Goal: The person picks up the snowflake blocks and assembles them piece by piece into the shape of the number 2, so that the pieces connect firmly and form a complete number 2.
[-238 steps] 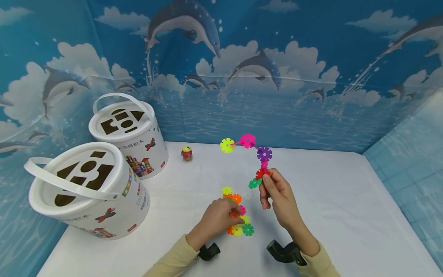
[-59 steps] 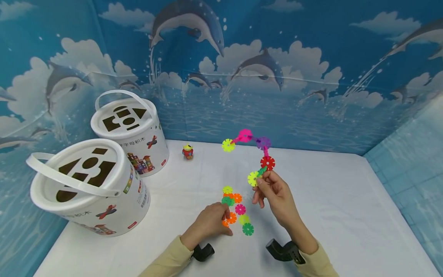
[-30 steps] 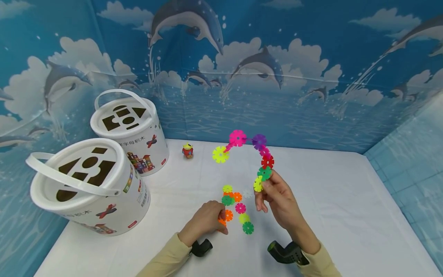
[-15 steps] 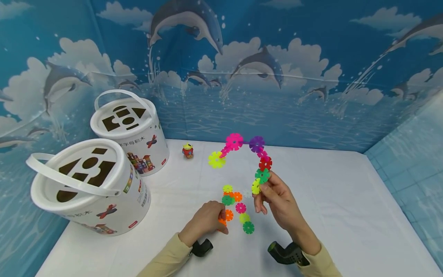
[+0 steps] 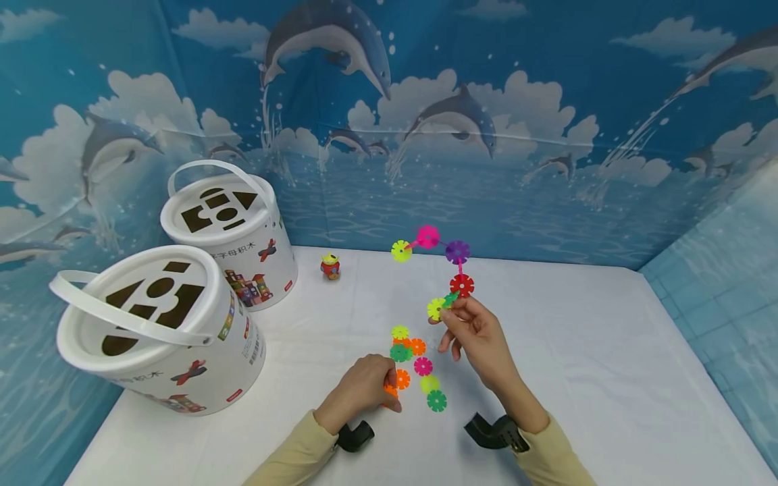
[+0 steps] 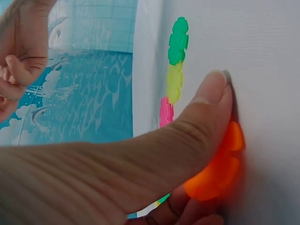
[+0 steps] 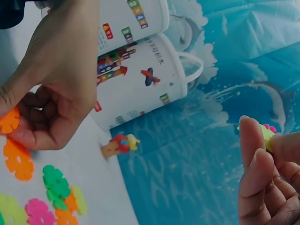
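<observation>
My right hand [image 5: 480,336] pinches the lower end of a curved chain of plastic snowflake discs, held above the table. A yellow disc [image 5: 435,308] and an edge-on green disc [image 5: 450,300] are at the fingertips. Above them run a red disc [image 5: 462,285], a thin pink one, a purple disc [image 5: 458,252], pink pieces and a yellow disc [image 5: 401,251] at the free end. My left hand [image 5: 362,386], low over the table, holds an orange snowflake disc [image 6: 215,168] between thumb and fingers. Another orange disc [image 5: 402,379] lies beside it.
Loose discs lie between the hands, including a green disc [image 5: 436,401], a pink disc [image 5: 423,366] and a green one [image 5: 400,352]. Two white lidded buckets [image 5: 243,378] stand at left, with a small red and yellow figurine [image 5: 330,266] near the back edge. A dolphin-print curtain [image 5: 486,189] hangs behind.
Since the oldest frame, a yellow disc has joined the chain's lower end. My left hand has shifted left to the orange disc. Just now my right hand moved slightly left and turned the chain.
</observation>
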`<action>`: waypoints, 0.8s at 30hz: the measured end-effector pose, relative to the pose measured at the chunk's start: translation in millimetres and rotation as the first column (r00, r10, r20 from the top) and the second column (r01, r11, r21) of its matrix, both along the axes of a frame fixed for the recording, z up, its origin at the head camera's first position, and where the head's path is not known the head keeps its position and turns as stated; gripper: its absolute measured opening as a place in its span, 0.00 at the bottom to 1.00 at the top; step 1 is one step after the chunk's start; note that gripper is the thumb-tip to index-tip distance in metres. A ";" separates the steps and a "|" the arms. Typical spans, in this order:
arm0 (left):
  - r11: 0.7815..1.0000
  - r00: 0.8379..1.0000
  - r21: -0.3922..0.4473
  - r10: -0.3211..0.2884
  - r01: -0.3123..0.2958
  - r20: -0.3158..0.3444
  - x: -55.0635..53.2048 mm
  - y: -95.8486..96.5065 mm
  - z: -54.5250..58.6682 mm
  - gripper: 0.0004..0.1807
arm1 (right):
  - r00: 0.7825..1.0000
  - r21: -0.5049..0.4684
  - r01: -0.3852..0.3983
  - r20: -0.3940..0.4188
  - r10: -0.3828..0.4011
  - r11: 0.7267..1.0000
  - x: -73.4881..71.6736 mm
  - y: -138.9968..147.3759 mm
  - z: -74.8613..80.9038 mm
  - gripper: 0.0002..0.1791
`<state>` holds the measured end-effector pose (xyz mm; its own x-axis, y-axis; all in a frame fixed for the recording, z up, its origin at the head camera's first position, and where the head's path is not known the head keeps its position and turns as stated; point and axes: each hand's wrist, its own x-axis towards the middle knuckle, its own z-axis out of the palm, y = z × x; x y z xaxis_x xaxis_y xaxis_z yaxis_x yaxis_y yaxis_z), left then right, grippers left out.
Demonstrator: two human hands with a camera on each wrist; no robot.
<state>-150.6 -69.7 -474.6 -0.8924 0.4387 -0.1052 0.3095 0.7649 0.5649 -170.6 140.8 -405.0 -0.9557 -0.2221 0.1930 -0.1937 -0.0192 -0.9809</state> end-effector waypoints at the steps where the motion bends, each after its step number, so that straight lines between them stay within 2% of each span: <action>1: 1.000 1.000 -0.001 0.001 -0.001 -0.001 0.0 -0.1 0.0 0.22 | 1.000 0.005 0.008 0.022 -0.008 1.000 -2.0 0.0 -2.4 0.12; 7: 1.000 1.000 -0.001 0.004 -0.004 0.008 0.7 -0.3 1.4 0.22 | 0.992 0.020 0.043 0.120 -0.045 0.999 -11.0 0.5 -12.7 0.15; 16: 1.000 1.000 -0.001 0.005 -0.005 0.012 0.6 -0.9 2.1 0.22 | 0.984 0.009 0.051 0.173 -0.051 0.999 -23.5 5.6 -27.3 0.16; 24: 1.000 1.000 0.015 0.006 -0.007 0.026 0.0 -0.8 3.5 0.22 | 0.956 0.018 0.076 0.284 -0.078 0.997 -38.5 10.4 -46.9 0.14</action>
